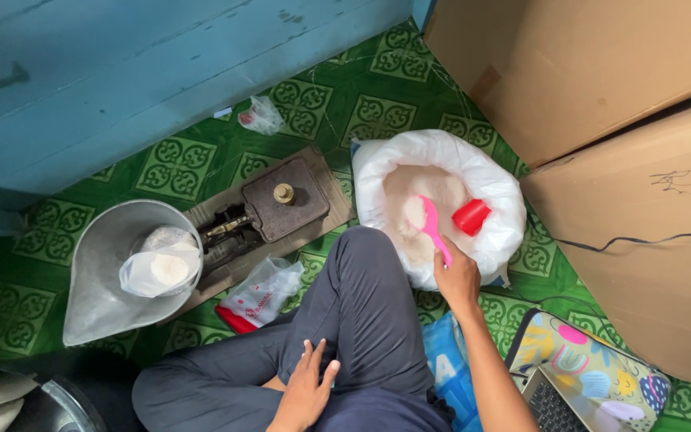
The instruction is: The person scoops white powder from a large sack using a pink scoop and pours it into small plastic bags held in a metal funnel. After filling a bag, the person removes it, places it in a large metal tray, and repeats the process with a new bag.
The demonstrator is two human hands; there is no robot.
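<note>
Your right hand (457, 278) grips the pink plastic scoop (429, 226), its handle running up-left into the white sack of grain (497, 196); your left hand (307, 386) rests open, lower centre.

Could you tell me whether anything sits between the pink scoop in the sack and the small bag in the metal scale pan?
Yes. Between the pink scoop in the white sack and the small bag in the scale pan stand the scale's dark platform with its brass weight and the person's raised knee.
</note>
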